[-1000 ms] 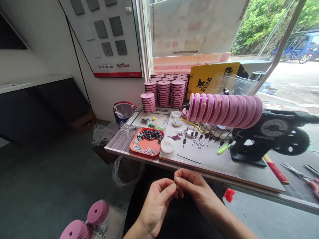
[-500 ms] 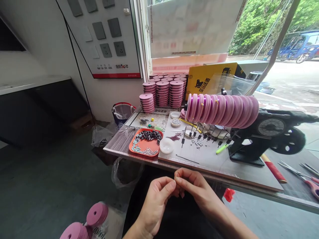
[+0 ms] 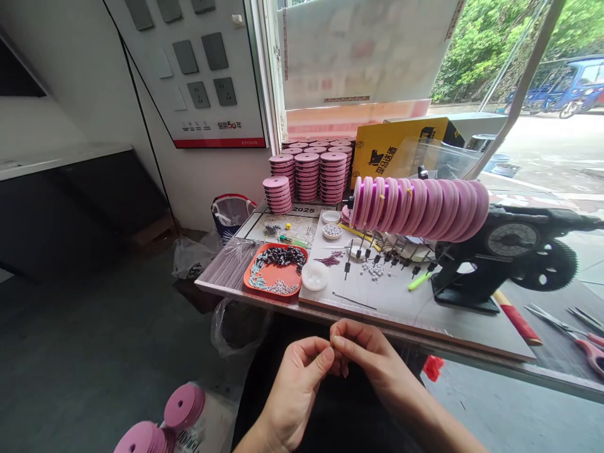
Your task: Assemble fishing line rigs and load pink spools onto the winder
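Note:
My left hand [image 3: 302,384] and my right hand [image 3: 368,358] meet in front of the table edge, above my dark lap. Both are pinched, thumb against forefinger, with the fingertips touching or nearly so. Whatever they hold is too small to make out. Just beyond them lies a thin metal rod [image 3: 353,301] on the pale board [image 3: 415,327]. A white dish [image 3: 314,276] stands near the board's left edge. Beside it, an orange tray [image 3: 274,277] holds dark beads, pale green pieces and small silvery parts.
A black winding machine [image 3: 500,251] carries a row of pink spools [image 3: 419,207]. Stacked pink spools [image 3: 307,178] stand at the back beside a yellow box [image 3: 401,148]. Loose grey beads [image 3: 372,271] lie on the board. Scissors [image 3: 566,327] rest at the right, more pink spools [image 3: 184,406] on the floor.
The left hand's thumb and fingertips have shifted very slightly at the pinch. Both hands otherwise stay in place; the view has moved a touch.

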A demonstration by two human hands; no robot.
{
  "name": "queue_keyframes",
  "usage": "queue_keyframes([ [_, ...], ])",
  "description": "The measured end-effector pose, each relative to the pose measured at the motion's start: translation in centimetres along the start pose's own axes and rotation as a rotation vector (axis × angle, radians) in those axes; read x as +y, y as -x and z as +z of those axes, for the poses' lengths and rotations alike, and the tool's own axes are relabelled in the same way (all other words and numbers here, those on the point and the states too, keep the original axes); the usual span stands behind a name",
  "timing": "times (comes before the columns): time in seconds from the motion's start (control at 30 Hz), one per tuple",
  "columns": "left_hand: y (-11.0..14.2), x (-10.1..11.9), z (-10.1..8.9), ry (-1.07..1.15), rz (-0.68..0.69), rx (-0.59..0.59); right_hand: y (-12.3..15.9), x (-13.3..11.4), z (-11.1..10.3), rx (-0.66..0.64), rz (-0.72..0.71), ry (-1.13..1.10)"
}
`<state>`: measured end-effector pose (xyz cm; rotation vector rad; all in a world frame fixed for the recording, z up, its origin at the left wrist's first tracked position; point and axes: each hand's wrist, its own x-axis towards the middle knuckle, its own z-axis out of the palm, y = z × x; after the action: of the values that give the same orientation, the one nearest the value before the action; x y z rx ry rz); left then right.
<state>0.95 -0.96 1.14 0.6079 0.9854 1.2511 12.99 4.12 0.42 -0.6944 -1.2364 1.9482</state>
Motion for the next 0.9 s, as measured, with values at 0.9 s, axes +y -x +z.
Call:
queue_keyframes([
  [0.9,0.05,0.42,-0.05,0.070,-0.066,-0.008,-0.02,-0.38,0.10,-0.001,0.011,0.062],
])
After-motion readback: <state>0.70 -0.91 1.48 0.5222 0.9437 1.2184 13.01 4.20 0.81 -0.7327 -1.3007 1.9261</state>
